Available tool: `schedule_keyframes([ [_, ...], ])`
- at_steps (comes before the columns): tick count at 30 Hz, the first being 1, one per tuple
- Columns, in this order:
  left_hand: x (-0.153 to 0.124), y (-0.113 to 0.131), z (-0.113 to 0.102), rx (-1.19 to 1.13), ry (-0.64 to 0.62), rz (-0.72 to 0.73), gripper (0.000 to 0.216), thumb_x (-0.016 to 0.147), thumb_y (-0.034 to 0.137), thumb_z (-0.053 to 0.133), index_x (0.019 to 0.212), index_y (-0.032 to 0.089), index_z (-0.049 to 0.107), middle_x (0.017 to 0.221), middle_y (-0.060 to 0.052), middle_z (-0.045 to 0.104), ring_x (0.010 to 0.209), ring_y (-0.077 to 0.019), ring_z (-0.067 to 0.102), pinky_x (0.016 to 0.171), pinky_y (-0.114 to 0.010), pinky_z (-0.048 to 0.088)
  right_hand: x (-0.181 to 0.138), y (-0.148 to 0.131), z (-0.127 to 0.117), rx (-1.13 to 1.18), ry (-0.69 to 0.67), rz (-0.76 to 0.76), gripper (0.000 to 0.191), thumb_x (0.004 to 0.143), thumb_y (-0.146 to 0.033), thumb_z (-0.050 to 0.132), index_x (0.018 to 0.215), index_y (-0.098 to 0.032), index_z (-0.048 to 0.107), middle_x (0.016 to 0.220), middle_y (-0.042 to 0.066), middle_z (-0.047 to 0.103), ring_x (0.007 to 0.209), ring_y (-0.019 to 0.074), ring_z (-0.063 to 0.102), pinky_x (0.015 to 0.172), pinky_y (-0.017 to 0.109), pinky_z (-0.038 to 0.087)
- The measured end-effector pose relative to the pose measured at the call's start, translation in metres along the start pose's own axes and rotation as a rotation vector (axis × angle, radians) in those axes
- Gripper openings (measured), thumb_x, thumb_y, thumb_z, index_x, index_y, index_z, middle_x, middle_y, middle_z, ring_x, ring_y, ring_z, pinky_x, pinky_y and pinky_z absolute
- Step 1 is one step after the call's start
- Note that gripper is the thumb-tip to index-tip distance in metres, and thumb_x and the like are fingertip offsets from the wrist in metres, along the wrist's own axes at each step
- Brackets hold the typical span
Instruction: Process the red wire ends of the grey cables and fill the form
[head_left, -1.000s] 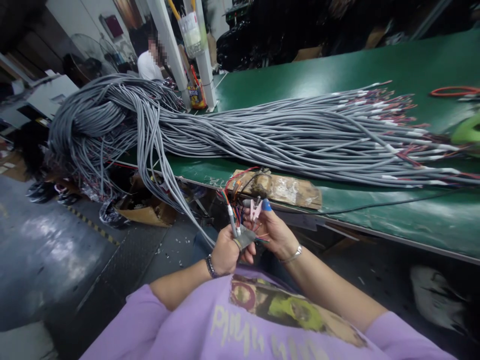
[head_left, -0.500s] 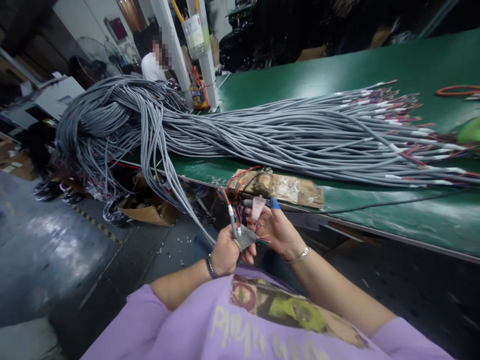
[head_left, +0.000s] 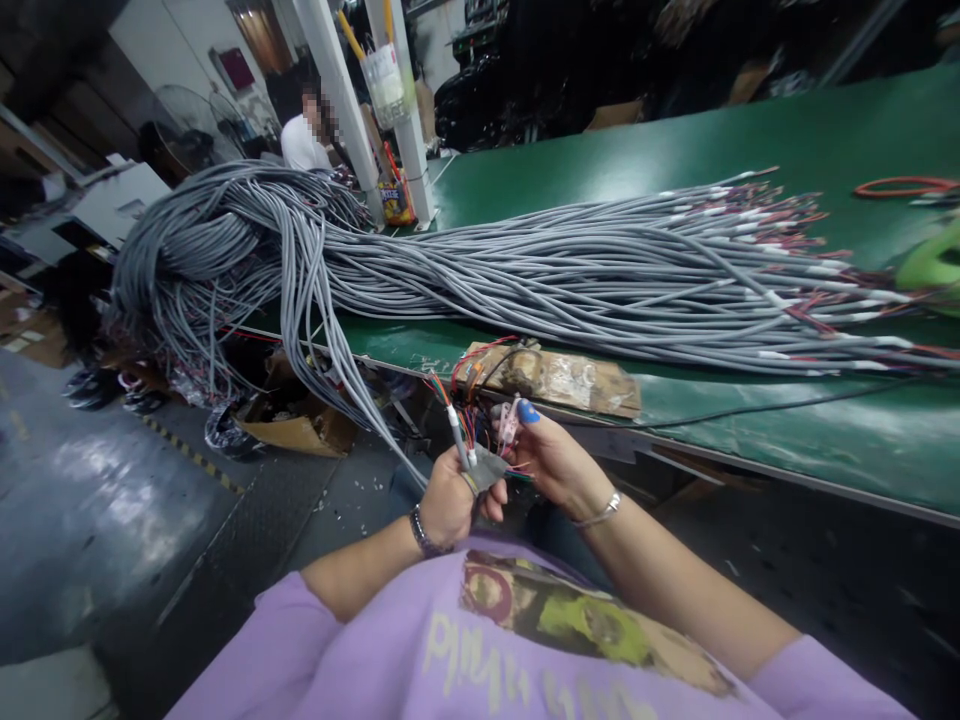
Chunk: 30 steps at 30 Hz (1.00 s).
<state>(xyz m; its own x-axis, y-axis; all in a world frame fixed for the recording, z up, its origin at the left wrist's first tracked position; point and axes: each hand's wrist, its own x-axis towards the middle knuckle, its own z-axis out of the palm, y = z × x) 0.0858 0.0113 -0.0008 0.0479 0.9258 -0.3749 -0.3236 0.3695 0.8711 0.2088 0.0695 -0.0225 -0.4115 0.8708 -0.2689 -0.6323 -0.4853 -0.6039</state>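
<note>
My left hand (head_left: 450,500) is closed around several grey cables (head_left: 375,405) that hang down from the bench. A short cable end with a white sleeve (head_left: 451,415) stands up from this grip, its coloured wires fanned out. Grey wrapping (head_left: 486,470) covers the thumb. Beside it, my right hand (head_left: 559,455) has a blue cover on its thumb and a pale pink wrap on a finger. These two tips are brought together at the loose coloured wires (head_left: 469,425), seemingly on a thin wire. The exact contact is too small to make out.
A thick bundle of grey cables (head_left: 525,270) covers the green bench (head_left: 660,150). A taped board (head_left: 570,378) lies at the front edge. Behind stand white posts (head_left: 341,90) and a seated person (head_left: 300,140). An open cardboard box (head_left: 300,420) is below on the left.
My right thumb has lowered toward the pink-wrapped finger, closing the gap between them. My left hand keeps its grip on the cables. The view has shifted slightly.
</note>
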Motion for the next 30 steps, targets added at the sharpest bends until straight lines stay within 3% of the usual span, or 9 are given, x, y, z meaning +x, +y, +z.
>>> schedule_keyframes([
  [5, 0.0019, -0.0017, 0.0009, 0.024, -0.014, -0.013, 0.057, 0.047, 0.061, 0.081, 0.064, 0.016, 0.051, 0.044, 0.003, 0.058, 0.028, -0.0076, 0.046, 0.030, -0.017, 0.029, -0.0002, -0.0001, -0.0007, 0.011, -0.010, -0.002, 0.032, 0.062, -0.044, 0.083, 0.080, -0.020, 0.072, 0.070, 0.003, 0.073, 0.058, 0.0161, 0.063, 0.053, 0.027, 0.050],
  [9, 0.0025, -0.0033, 0.0015, 0.031, -0.024, -0.025, 0.058, 0.046, 0.062, 0.081, 0.064, 0.016, 0.051, 0.044, 0.003, 0.057, 0.028, -0.0075, 0.047, 0.030, -0.016, 0.029, -0.0014, 0.0018, 0.0004, 0.025, 0.009, -0.028, 0.036, 0.056, -0.045, 0.086, 0.077, -0.019, 0.073, 0.070, 0.002, 0.072, 0.057, 0.0132, 0.060, 0.054, 0.025, 0.049],
  [18, -0.0022, -0.0033, -0.0002, 0.005, -0.061, -0.035, 0.058, 0.048, 0.061, 0.082, 0.067, 0.017, 0.049, 0.044, 0.003, 0.059, 0.028, -0.0078, 0.048, 0.029, -0.015, 0.032, -0.0049, 0.0029, 0.0008, 0.049, -0.007, 0.045, 0.040, 0.070, -0.059, 0.071, 0.081, -0.020, 0.071, 0.070, 0.001, 0.069, 0.057, 0.0113, 0.058, 0.054, 0.023, 0.046],
  [25, -0.0051, -0.0063, -0.0018, 0.013, -0.029, -0.001, 0.058, 0.049, 0.063, 0.081, 0.065, 0.016, 0.051, 0.044, 0.002, 0.059, 0.028, -0.0076, 0.048, 0.029, -0.015, 0.031, -0.0058, -0.0033, 0.0006, 0.014, -0.016, 0.032, 0.022, 0.071, -0.037, 0.077, 0.080, -0.019, 0.071, 0.075, 0.001, 0.072, 0.058, 0.0106, 0.059, 0.055, 0.023, 0.047],
  [30, -0.0032, -0.0055, -0.0004, 0.015, 0.018, 0.032, 0.057, 0.049, 0.063, 0.080, 0.067, 0.016, 0.053, 0.046, 0.002, 0.060, 0.029, -0.0072, 0.048, 0.030, -0.015, 0.031, -0.0032, 0.0009, -0.0003, 0.023, 0.023, 0.037, 0.031, 0.066, -0.046, 0.080, 0.077, -0.018, 0.070, 0.068, 0.001, 0.070, 0.054, 0.0103, 0.057, 0.049, 0.021, 0.046],
])
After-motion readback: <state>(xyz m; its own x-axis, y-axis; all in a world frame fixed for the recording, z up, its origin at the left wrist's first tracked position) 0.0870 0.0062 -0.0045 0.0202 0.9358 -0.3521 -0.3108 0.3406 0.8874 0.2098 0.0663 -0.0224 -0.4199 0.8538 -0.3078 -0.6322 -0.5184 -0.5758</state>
